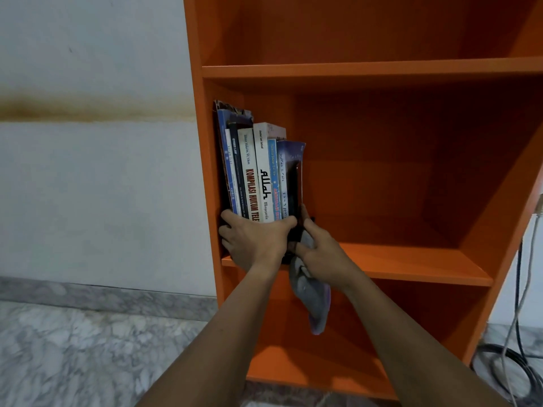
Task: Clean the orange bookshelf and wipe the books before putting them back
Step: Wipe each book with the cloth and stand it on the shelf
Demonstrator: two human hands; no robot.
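The orange bookshelf [367, 71] fills the right half of the view. Several books [258, 171] stand upright at the left end of its middle shelf, pressed against the side wall. My left hand [255, 239] wraps around the bottom of the stack, fingers spread across the spines. My right hand [320, 254] presses against the dark rightmost book [292, 183] at its lower edge and also clutches a grey cloth [311, 295], which hangs below the shelf edge.
The rest of the middle shelf [411, 262] to the right of the books is bare, as are the shelves above and below. A white wall [97, 171] and marble floor [88, 348] lie left. Cables [520, 333] hang at the far right.
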